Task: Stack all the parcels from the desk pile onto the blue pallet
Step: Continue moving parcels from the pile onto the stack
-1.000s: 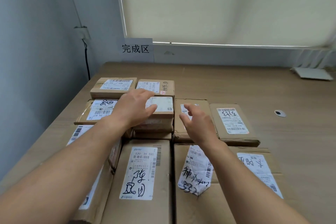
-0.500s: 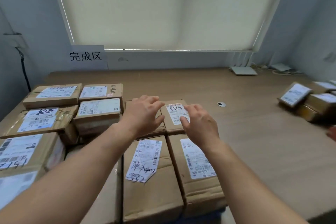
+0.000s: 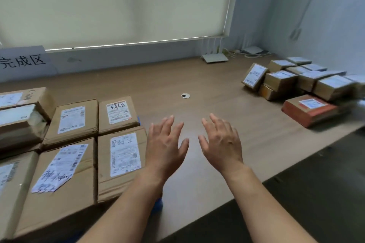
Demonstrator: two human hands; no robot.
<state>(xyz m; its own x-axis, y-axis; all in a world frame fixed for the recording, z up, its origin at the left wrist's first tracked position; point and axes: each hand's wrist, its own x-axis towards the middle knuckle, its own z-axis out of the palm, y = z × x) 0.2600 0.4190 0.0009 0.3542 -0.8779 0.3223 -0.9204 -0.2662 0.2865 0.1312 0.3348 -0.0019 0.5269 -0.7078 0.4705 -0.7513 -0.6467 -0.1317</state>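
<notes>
Cardboard parcels [image 3: 71, 120] sit packed edge to edge on the blue pallet [image 3: 159, 204] at the left; only a corner of it shows beneath them. The pile [image 3: 284, 82] not yet moved lies well apart at the far right of the table [image 3: 197, 81], partly blurred. The left hand [image 3: 165, 144] and right hand [image 3: 221, 142] hover palm down over bare table between the two, fingers [image 3: 216, 123] spread and holding nothing.

The pile looks loosely heaped. A tilted parcel [image 3: 254, 76] leans on its left side, so pulling out a neighbour could drop it flat or start others sliding. The red parcel [image 3: 310, 109] lies close to the table's near edge, and a sleeve or forearm reaching past it could knock it off.

On the pallet, the far-left parcels seem to stand higher than the rest. A parcel laid across that step could rock or slip. The right-hand column looks about level with the pallet's corner, so anything set further right would likely overhang. A loose label [image 3: 59, 167] on a near parcel might snag or tear.
</notes>
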